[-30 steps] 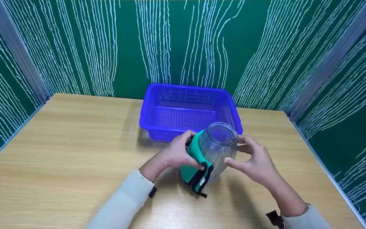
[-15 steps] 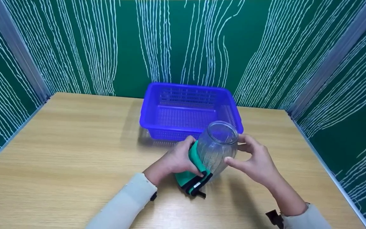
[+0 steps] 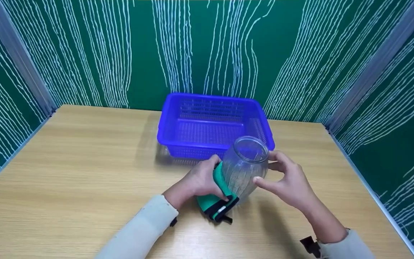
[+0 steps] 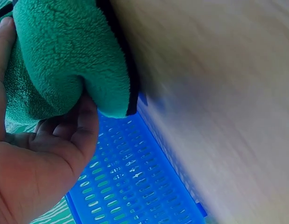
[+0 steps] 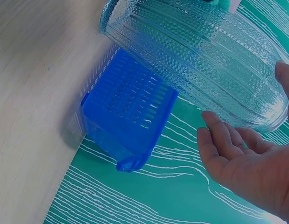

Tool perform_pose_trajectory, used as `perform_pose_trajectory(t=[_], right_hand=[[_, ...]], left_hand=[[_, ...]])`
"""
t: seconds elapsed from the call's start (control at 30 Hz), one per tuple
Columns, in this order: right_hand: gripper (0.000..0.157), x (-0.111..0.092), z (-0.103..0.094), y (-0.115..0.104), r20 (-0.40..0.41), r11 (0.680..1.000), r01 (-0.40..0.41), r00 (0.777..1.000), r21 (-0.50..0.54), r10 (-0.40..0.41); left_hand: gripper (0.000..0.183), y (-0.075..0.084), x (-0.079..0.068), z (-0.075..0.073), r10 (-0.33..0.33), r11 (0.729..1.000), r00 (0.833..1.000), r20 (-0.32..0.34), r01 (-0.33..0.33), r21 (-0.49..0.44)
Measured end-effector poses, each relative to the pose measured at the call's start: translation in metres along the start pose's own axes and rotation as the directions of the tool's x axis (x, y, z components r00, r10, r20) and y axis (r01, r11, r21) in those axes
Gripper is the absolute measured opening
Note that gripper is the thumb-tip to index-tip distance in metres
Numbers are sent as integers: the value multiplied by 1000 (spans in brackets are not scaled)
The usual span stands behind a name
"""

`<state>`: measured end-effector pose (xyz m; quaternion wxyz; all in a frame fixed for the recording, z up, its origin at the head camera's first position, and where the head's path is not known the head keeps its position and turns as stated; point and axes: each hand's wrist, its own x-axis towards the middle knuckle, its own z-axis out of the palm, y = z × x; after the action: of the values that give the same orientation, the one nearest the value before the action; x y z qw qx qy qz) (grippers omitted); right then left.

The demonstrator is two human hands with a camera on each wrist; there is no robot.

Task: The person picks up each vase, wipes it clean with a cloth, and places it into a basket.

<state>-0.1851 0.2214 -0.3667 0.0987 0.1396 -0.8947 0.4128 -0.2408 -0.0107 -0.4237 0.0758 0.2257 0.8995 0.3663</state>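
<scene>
A clear ribbed glass jar [image 3: 241, 180] leans in the middle of the head view, its open mouth tilted up and towards the back. My right hand [image 3: 293, 183] holds it from the right, thumb in front and fingertips behind, just below the rim. In the right wrist view the jar [image 5: 195, 60] spans the top, with textured bands along its side. My left hand [image 3: 201, 180] grips a green plush cloth [image 3: 208, 202] with black edging and presses it against the jar's lower left side. The left wrist view shows the cloth [image 4: 69, 56] bunched between thumb and fingers.
Right behind the jar stands a blue-purple slotted plastic basket [image 3: 178, 142] with nothing in it. Both are on a light wooden table [image 3: 84, 172]. Green panels [image 3: 142, 54] with wavy white lines enclose the back and sides.
My left hand and the cloth have slid down along the jar's left side, uncovering more glass near the rim. The right hand keeps its hold, and the jar has hardly moved.
</scene>
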Motion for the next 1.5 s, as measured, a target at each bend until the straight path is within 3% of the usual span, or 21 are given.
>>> perform_pose_trajectory(t=[0.2, 0.53, 0.7, 0.93, 1.23, 1.5], right_hand=[[61, 1, -2, -3, 15, 1000, -23, 1000, -8, 23], [71, 1, -2, -2, 9, 999, -28, 1000, -43, 28], [67, 1, -4, -2, 23, 999, -28, 999, -37, 29], [65, 0, -5, -4, 30, 999, -4, 1000, -44, 5], [59, -3, -9, -29, 41, 999, -5, 999, -33, 7], [58, 0, -6, -5, 37, 1000, 7, 999, -5, -7]], left_hand=[[86, 0, 0, -3, 9, 1000, 1000, 29, -9, 14], [89, 3, 0, -17, 27, 997, 999, 32, -25, -69], [89, 8, -2, -26, 44, 985, 999, 2, -43, -167], [90, 16, -5, -34, 58, 945, 997, -44, -69, -320], [82, 26, -5, -45, 27, 912, 994, -107, -68, -404], [75, 44, -13, -51, 33, 889, 980, -194, -117, -442]])
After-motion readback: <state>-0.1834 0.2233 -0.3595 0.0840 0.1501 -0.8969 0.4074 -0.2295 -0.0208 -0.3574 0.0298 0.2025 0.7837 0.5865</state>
